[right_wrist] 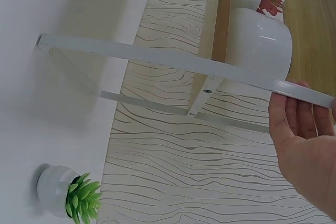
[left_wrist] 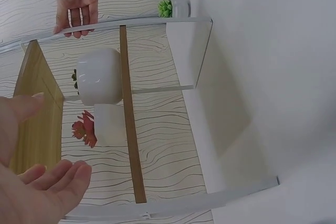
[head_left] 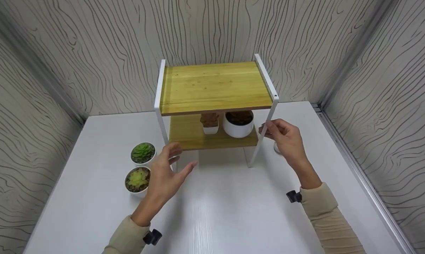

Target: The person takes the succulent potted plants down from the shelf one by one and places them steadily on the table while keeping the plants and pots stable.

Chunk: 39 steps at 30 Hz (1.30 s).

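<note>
A two-tier shelf with wooden boards (head_left: 216, 86) and a white metal frame (head_left: 159, 86) stands on the white table. My right hand (head_left: 288, 141) pinches its front right leg (right_wrist: 152, 55), between the two boards. By the front left leg, my left hand (head_left: 163, 180) has its thumb and fingers spread apart, with nothing between them. On the lower board (head_left: 188, 141) sit a round white pot (head_left: 239, 131) and a smaller white pot (head_left: 210, 129) holding a red succulent (left_wrist: 86, 129); the upper board partly hides both in the head view.
Left of the shelf stand two potted succulents, one green (head_left: 143, 151) and one yellow-green (head_left: 137, 179), the latter close to my left wrist. Another green succulent (right_wrist: 84, 198) in a white pot (right_wrist: 52, 192) stands to the shelf's right. Wood-patterned panels (head_left: 209, 31) enclose the table.
</note>
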Motion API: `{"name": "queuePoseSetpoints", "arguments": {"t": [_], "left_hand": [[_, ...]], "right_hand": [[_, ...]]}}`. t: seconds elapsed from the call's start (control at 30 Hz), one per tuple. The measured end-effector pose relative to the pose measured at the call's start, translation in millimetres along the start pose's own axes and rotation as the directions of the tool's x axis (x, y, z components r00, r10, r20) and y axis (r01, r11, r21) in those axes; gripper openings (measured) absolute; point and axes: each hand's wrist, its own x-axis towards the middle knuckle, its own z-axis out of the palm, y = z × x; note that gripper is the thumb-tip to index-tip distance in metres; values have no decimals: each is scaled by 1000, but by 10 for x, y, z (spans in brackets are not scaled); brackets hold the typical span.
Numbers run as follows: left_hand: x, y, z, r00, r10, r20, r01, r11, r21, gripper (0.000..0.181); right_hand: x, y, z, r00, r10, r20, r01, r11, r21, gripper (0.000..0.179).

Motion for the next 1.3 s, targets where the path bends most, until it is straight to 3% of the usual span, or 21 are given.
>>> {"name": "queuePoseSetpoints", "arguments": {"t": [0.13,0.8,1.07,1.3], "left_hand": [[35,-2,33,1000,21,-1,-21,1000,21,64],[294,-9,236,997,-55,52,56,998,-34,70],[380,-84,293,997,-77,1,77,997,0,67],[488,-102,362,998,-64,6,64,997,-35,63]], "right_hand": [[-2,0,2,1000,-2,-2,2,1000,4,46],[-10,2,10,1000,-5,-11,5,1000,-5,44],[9,-2,16,1000,-2,-16,2,1000,14,44],[-1,-1,26,1000,3,-15,-3,1000,6,43]]}}
